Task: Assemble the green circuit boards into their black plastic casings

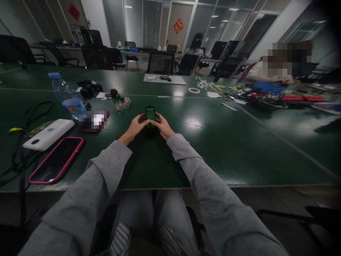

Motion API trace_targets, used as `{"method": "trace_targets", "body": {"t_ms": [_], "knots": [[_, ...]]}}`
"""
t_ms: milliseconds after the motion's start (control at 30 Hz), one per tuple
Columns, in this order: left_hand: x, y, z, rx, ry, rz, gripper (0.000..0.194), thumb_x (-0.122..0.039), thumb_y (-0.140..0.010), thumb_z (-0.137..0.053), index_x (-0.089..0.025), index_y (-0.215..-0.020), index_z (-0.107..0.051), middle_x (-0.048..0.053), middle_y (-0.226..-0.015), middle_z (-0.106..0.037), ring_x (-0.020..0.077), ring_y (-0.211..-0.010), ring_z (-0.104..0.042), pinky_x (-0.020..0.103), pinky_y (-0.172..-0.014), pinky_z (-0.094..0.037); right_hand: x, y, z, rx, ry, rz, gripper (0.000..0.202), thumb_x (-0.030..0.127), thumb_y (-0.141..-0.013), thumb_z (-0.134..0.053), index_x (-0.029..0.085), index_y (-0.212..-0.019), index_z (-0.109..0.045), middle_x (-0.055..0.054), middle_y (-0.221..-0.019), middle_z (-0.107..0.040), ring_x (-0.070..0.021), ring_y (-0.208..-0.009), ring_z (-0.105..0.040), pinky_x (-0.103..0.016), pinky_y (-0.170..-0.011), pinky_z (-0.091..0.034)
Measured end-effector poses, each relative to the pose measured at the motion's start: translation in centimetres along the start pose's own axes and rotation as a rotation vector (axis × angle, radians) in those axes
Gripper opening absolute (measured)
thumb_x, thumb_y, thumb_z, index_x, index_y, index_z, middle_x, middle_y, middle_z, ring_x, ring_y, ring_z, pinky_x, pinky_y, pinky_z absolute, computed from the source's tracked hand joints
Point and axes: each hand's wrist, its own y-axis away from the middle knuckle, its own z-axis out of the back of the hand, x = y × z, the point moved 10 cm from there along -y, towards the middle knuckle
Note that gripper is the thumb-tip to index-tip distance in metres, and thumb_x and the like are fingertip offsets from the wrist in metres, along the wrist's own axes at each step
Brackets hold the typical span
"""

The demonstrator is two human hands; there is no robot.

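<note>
Holding a small green-faced device [150,113] upright between both hands, with left hand [136,125] curled round one side, right hand [163,127] round the other, and thumbs close together at the lower edge. Cannot tell whether resting on the green table [210,153] or raised just off it. Showing pale marks on the green face inside a black frame, too small to read. Further to the left, lying on the table, find a white power bank [49,136] printed with two dark characters, apparently a 1 and a 0, in an order hard to settle at this angle. Just beside it, see a phone [57,160] in a pinkish-red case, dark on the screen and without readable text. Behind these, note a tilted clear bottle [65,93] with blue cap and a blue, red and green label, too blurred to name a brand. Near the bottle, see a pair of glasses [123,103]. Across the room, on a door, notice a red diamond-shaped paper [178,26] bearing gold lettering or ornament, not clear enough to read.
</note>
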Motion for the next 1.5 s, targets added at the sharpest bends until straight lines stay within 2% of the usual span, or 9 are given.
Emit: {"method": "trace_targets", "body": {"t_ms": [267,500,600,700,900,1067,1300,1500], "knots": [[0.0,-0.1,-0.1,0.044,0.031,0.004,0.054,-0.032,-0.076,-0.071,-0.014,-0.125,-0.056,0.016,-0.126,-0.06,0.026,-0.109,-0.06,0.043,-0.09,-0.052,0.0,0.1,-0.2,0.008,-0.051,-0.009,0.063,0.031,-0.065,-0.079,0.019,-0.121,-0.054,-0.005,-0.108,-0.065,-0.0208,-0.105,-0.06,-0.044,-0.106,-0.043],[0.6,-0.5,0.1,0.018,0.036,-0.022,0.056,-0.034,-0.074,-0.073,-0.014,-0.124,-0.058,0.014,-0.124,-0.062,0.0241,-0.106,-0.061,0.039,-0.087,-0.052,-0.7,-0.4,0.1,-0.008,-0.084,-0.033,0.061,0.031,-0.065,-0.08,0.019,-0.119,-0.056,-0.005,-0.105,-0.067,-0.02,-0.101,-0.063,-0.04,-0.102,-0.047],[0.9,-0.6,0.4,-0.016,0.051,-0.012,0.052,-0.036,-0.073,-0.072,-0.013,-0.118,-0.061,0.013,-0.117,-0.065,0.0221,-0.099,-0.062,0.035,-0.082,-0.051,-0.9,-0.6,0.3,-0.096,-0.021,-0.028,0.054,0.032,-0.069,-0.076,0.018,-0.118,-0.057,-0.006,-0.105,-0.068,-0.0189,-0.1,-0.064,-0.038,-0.101,-0.047],[1.1,-0.5,0.2,-0.003,0.038,0.02,0.048,-0.038,-0.073,-0.072,-0.012,-0.112,-0.065,0.012,-0.109,-0.067,0.0199,-0.09,-0.062,0.033,-0.077,-0.049,-0.9,-0.4,0.7,-0.217,0.083,-0.024,0.043,0.03,-0.075,-0.07,0.015,-0.114,-0.058,-0.008,-0.11,-0.067,-0.0187,-0.103,-0.063,-0.036,-0.101,-0.046],[0.3,0.9,0.1,-0.046,0.037,-0.015,0.039,-0.037,-0.073,-0.072,-0.012,-0.102,-0.069,0.011,-0.101,-0.07,0.0198,-0.09,-0.062,0.033,-0.083,-0.046,-0.2,0.6,0.9,-0.319,0.171,0.018,0.033,0.026,-0.075,-0.068,0.016,-0.105,-0.061,-0.01,-0.116,-0.064,-0.0201,-0.112,-0.058,-0.037,-0.107,-0.04],[-0.3,2.4,-0.1,-0.068,0.031,-0.022,0.038,-0.035,-0.075,-0.07,-0.011,-0.104,-0.069,0.011,-0.098,-0.07,0.0213,-0.092,-0.062,0.035,-0.086,-0.045,-0.3,1.2,0.9,-0.312,0.185,0.028,0.029,0.026,-0.072,-0.069,0.016,-0.099,-0.063,-0.008,-0.108,-0.068,-0.0208,-0.108,-0.06,-0.039,-0.106,-0.041],[-0.2,3.7,-0.1,-0.096,0.041,-0.015,0.032,-0.032,-0.072,-0.072,-0.011,-0.097,-0.071,0.011,-0.092,-0.071,0.0232,-0.092,-0.063,0.037,-0.088,-0.045,-0.5,2.3,0.7,-0.288,0.181,0.017,0.027,0.027,-0.07,-0.07,0.015,-0.094,-0.065,-0.008,-0.104,-0.069,-0.021,-0.106,-0.062,-0.039,-0.105,-0.041],[-0.1,4.4,-0.3,-0.118,0.061,-0.006,0.029,-0.031,-0.069,-0.074,-0.012,-0.091,-0.071,0.01,-0.091,-0.072,0.0235,-0.095,-0.063,0.036,-0.09,-0.044,0.4,4.0,-0.1,-0.283,0.157,-0.003,0.025,0.027,-0.068,-0.072,0.018,-0.09,-0.066,-0.006,-0.096,-0.07,-0.0222,-0.108,-0.061,-0.042,-0.105,-0.042]]}}
